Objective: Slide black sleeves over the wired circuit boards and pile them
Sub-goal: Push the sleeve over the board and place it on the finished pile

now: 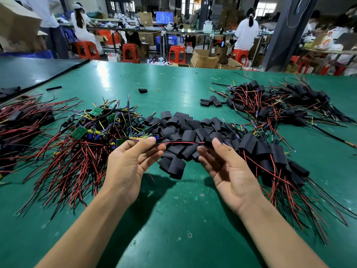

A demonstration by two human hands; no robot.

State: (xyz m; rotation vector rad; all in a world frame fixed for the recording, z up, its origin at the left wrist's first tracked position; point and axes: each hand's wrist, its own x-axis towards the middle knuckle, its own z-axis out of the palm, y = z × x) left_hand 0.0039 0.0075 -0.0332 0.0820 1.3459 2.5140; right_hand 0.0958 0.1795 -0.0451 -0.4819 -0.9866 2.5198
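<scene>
While the left hand (129,165) pinches the leads of a wired circuit board (120,142) between thumb and curled fingers, its red wire (181,142) stretches right to a black sleeve (208,141), nipped between the right hand's (229,171) thumb and fingertips. Both palms face up over the green table (173,219), just in front of the loose sleeve heap (185,130). Sleeved boards (270,151) lie piled to the right.

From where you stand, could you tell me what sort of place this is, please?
Most likely an electronics assembly workshop: heaps of wired circuit boards and black sleeves lie on a green workbench, and other workers sit at long benches behind.
</scene>
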